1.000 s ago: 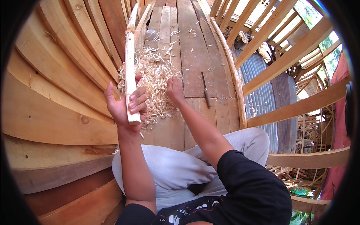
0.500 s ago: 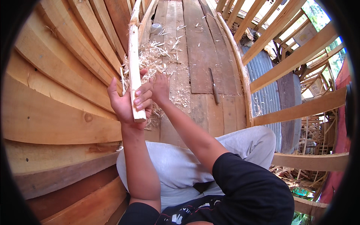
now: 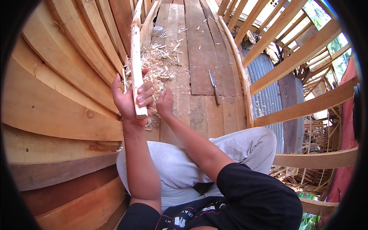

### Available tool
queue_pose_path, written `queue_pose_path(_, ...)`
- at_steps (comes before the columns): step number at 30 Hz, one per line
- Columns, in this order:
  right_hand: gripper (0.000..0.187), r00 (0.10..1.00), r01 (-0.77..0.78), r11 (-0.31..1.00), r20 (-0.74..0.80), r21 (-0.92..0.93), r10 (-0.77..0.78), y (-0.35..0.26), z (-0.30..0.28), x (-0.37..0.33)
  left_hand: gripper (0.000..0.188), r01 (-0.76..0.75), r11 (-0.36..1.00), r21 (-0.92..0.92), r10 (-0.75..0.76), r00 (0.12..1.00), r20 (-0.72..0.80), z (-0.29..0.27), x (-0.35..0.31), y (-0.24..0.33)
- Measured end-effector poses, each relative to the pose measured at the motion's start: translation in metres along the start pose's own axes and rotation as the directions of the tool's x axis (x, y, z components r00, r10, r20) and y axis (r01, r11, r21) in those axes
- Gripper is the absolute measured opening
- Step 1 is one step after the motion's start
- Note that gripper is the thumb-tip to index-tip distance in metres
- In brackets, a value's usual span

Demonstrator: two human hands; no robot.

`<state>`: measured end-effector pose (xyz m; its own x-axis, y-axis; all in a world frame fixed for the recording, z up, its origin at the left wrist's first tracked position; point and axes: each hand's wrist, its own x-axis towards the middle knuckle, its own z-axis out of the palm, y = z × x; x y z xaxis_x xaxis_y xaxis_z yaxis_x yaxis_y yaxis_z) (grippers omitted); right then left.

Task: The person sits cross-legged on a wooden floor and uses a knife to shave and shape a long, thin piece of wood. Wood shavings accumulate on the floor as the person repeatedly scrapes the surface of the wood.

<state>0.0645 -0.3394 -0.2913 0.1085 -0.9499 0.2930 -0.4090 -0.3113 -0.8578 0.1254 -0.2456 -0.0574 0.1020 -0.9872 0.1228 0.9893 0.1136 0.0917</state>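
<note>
A long pale wooden stick, shaved along its sides, points away from me with its squared end toward me. My left hand grips it near that end, the fingers curled over the top and the thumb out to the left. Just right of the stick is my right hand, held above the shavings; its fingers are partly turned away, and I see nothing held in it. A knife with a brown handle lies on the planks to the right, blade pointing away.
Curly wood shavings litter the plank floor. A small clear cup stands farther off. Wooden wall boards rise at the left; slatted railing runs along the right. My bent legs in grey trousers are close in front.
My right hand has drawn back slightly toward me, away from the shavings. My left hand keeps its grip on the stick. The view has shifted a little.
</note>
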Motion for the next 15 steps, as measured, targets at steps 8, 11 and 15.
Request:
queue_pose_path(8, 0.041, 0.97, 0.227, 0.974, 0.09, -0.012, -0.225, -0.034, -0.025, -0.001, 0.079, -0.025, 1.0, 0.016, 0.026, 0.999, -0.021, -0.006, -0.006, 0.006)
queue_pose_path(11, 0.045, 0.999, 0.033, 0.99, -0.004, -0.136, -0.034, -0.001, -0.056, -0.005, 0.078, -0.024, 0.999, 0.029, 0.025, 0.999, -0.024, -0.006, -0.004, 0.004)
queue_pose_path(15, 0.05, 0.991, -0.108, 0.986, 0.071, -0.126, 0.117, 0.021, -0.063, -0.045, 0.078, -0.01, 0.999, 0.035, 0.011, 1.0, -0.027, -0.002, 0.001, -0.001)
